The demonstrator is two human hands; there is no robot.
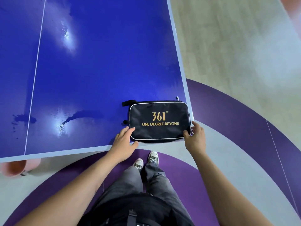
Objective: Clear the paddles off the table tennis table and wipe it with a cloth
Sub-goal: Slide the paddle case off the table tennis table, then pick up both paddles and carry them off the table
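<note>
At the far left, a pinkish bucket [17,167] is sitting on the floor, half tucked under the near edge of the table [97,70]; it is blurred, so I cannot tell what it is holding. It is probably standing there to be within reach for the wiping.

The blue top is showing wet streaks and two bright glares, which suggests that some wiping has been done here, though no cloth is in sight.

Further right, the left hand [124,138] is lying open with its fingers spread, the fingertips pressing on the lower left corner of the case [160,122]. The case is one black zipped pouch with gold lettering, lying flat at the near right corner of the table, its right side close along the edge. No bare paddle is showing; they are likely inside the case, though that cannot be confirmed.

The right hand [194,132] is cupping the case's lower right corner, thumb on top and fingers curling round the side, not yet closing fully. Both hands are bracketing the case, I judge, to lift or slide it off the corner.

Count: one bucket, one table, one case, two hands, no cloth.
</note>
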